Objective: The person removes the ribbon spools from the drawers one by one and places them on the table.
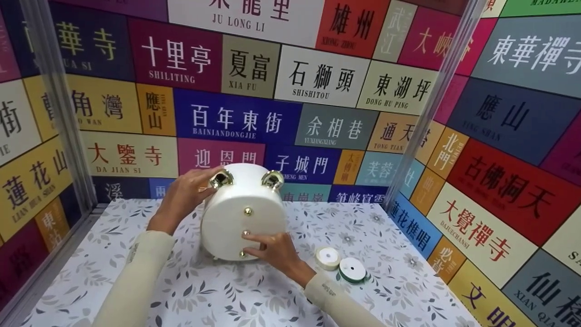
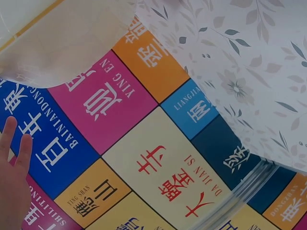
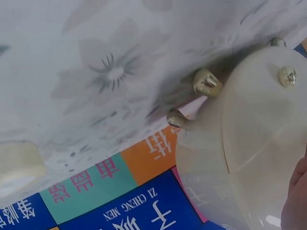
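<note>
A white drum-shaped box (image 1: 243, 218) with a round front stands on the table. Down its front runs a column of gold knobs (image 1: 248, 211), and two gold rounded fittings (image 1: 272, 180) sit on top. My left hand (image 1: 181, 193) is at the upper left side, fingers reaching by the left fitting; contact is unclear. In the left wrist view its fingers (image 2: 19, 155) look fairly straight beside the box (image 2: 62, 52). My right hand (image 1: 274, 250) has its index fingertip at the middle knob and its thumb near the lowest one, apart from each other. Gold feet (image 3: 207, 82) show in the right wrist view.
To the right of the box lie a cream ribbon spool (image 1: 327, 258) and a green ribbon spool (image 1: 352, 270). A leaf-patterned cloth (image 1: 218, 297) covers the table. Colourful panels with lettering (image 1: 236, 118) rise at the back and both sides, with clear corner posts (image 1: 426, 109).
</note>
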`<move>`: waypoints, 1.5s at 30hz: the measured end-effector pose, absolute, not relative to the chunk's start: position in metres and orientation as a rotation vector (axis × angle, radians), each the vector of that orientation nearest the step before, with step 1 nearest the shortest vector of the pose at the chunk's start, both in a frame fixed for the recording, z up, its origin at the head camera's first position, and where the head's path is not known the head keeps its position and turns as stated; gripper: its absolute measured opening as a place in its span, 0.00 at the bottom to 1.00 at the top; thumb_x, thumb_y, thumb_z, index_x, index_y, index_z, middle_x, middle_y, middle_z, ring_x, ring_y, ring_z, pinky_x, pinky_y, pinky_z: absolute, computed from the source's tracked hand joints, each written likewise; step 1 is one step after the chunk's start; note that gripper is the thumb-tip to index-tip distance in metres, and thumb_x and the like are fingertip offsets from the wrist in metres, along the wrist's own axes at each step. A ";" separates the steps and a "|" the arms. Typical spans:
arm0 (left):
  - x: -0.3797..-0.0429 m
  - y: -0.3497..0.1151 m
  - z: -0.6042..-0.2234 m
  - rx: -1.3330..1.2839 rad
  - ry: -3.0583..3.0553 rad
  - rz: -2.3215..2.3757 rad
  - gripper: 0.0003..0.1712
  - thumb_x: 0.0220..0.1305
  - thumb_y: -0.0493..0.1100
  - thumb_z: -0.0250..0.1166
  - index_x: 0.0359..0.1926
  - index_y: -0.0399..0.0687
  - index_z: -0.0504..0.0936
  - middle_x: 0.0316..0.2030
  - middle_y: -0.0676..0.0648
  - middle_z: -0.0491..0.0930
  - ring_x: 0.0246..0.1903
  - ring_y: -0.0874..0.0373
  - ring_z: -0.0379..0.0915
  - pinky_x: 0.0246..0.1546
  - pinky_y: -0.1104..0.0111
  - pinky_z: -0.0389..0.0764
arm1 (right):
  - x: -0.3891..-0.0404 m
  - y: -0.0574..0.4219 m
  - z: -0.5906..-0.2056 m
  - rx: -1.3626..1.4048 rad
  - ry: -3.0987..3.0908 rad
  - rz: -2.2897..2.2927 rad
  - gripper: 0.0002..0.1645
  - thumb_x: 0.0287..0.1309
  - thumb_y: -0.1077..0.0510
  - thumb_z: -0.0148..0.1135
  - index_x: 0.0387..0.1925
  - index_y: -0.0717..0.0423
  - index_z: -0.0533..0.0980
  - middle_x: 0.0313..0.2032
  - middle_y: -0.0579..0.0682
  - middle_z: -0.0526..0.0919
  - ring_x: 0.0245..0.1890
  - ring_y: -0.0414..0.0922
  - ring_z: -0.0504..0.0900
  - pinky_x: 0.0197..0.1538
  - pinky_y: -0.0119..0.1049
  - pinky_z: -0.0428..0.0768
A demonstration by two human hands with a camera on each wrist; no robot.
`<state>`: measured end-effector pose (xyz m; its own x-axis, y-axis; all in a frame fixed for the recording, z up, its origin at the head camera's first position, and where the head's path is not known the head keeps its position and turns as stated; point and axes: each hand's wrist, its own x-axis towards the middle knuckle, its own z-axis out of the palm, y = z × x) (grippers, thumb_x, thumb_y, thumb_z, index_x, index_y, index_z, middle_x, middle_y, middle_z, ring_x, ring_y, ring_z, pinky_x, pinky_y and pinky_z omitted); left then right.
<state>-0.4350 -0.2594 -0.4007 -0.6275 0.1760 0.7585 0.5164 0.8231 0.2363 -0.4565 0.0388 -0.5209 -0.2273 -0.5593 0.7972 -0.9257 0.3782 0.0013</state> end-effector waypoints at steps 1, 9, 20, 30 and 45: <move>-0.435 -0.259 -0.400 -0.502 -2.230 -0.562 0.44 0.58 0.40 0.79 0.73 0.70 0.73 0.62 0.48 0.82 0.56 0.43 0.81 0.53 0.48 0.87 | -0.457 0.039 -0.524 1.290 -1.905 0.642 0.24 0.45 0.48 0.86 0.48 0.41 0.90 0.28 0.42 0.91 0.15 0.30 0.79 0.25 0.13 0.76; -0.435 -0.257 -0.399 -0.494 -2.254 -0.553 0.43 0.60 0.42 0.78 0.73 0.70 0.73 0.64 0.51 0.81 0.60 0.45 0.79 0.57 0.50 0.85 | -0.469 0.040 -0.550 1.383 -1.918 0.589 0.25 0.44 0.50 0.87 0.48 0.43 0.89 0.39 0.44 0.92 0.20 0.30 0.84 0.36 0.16 0.82; -0.437 -0.260 -0.401 -0.536 -2.197 -0.525 0.43 0.59 0.40 0.79 0.73 0.67 0.74 0.63 0.50 0.82 0.57 0.45 0.80 0.55 0.51 0.86 | -0.481 0.032 -0.566 1.482 -1.918 0.586 0.24 0.40 0.57 0.88 0.44 0.42 0.90 0.44 0.40 0.90 0.44 0.37 0.89 0.58 0.29 0.83; -0.435 -0.262 -0.402 -0.520 -2.212 -0.530 0.42 0.60 0.42 0.78 0.73 0.69 0.73 0.63 0.50 0.82 0.57 0.46 0.81 0.54 0.52 0.87 | -0.477 0.029 -0.562 1.456 -1.919 0.476 0.15 0.49 0.55 0.84 0.40 0.40 0.91 0.40 0.41 0.91 0.39 0.36 0.91 0.53 0.25 0.84; -0.435 -0.260 -0.400 -0.512 -2.213 -0.543 0.43 0.58 0.41 0.79 0.73 0.69 0.74 0.63 0.51 0.82 0.57 0.46 0.81 0.55 0.52 0.87 | -0.474 0.029 -0.565 1.426 -1.864 0.346 0.09 0.57 0.56 0.78 0.39 0.39 0.90 0.35 0.40 0.92 0.27 0.36 0.89 0.37 0.23 0.86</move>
